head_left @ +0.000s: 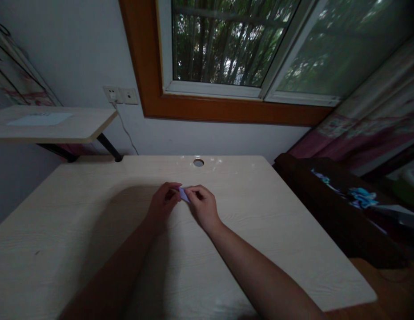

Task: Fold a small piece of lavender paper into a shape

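Observation:
Between my two hands is a small, flat purple piece [184, 194] that looks like folded paper. My left hand [162, 201] pinches its left end, thumb and fingers closed together. From the other side, my right hand [204, 203] grips the right edge with thumb and forefinger. The piece is tilted and held just over the pale wood-grain desk [260, 249]. Fingers cover parts of it, so its full shape is hidden.
A raised shelf [93, 126] on black legs stands at the back left, with a white sheet [40, 119] on it. A round cable hole [198, 163] lies near the desk's back edge. Dark furniture [293, 178] with blue items [363, 198] is at the right. A window is behind.

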The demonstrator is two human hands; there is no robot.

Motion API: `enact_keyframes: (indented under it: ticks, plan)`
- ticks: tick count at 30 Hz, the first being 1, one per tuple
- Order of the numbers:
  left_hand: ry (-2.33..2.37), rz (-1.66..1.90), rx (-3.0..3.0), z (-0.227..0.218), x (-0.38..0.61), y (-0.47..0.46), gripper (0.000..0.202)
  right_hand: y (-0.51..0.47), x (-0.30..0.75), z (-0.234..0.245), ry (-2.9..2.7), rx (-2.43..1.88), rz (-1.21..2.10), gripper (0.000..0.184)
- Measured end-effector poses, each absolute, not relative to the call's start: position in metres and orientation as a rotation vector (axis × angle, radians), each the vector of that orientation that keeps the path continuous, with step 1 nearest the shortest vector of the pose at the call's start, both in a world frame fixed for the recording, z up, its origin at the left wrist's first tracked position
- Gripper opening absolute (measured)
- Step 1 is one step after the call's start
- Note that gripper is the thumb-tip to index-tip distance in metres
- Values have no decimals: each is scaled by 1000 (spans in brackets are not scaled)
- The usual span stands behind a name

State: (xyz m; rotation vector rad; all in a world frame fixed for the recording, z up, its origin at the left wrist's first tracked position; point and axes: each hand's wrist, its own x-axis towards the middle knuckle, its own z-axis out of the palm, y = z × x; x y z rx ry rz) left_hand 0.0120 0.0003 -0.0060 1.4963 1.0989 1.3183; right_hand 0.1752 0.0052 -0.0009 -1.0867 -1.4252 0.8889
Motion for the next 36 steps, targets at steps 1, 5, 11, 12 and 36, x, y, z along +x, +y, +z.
enact_keyframes:
  ticks: [1,5,11,12,36]
  plan:
    - [1088,1314,1498,-7,12,0,29,5,175,-1,-1426,-1090,886,20]
    - [1087,1312,1492,-6,12,1,27,6,176,-3,-1430,-1095,879,20]
    - [1082,1327,1385,0,14,1,25,6,176,1,-1469,-1077,818,16]
    - [1075,1329,1367,0,14,1,25,5,176,2,-1483,-1074,808,16]
    - [915,1285,1263,-5,11,5,25,8,173,-6,-1262,-1033,967,22]
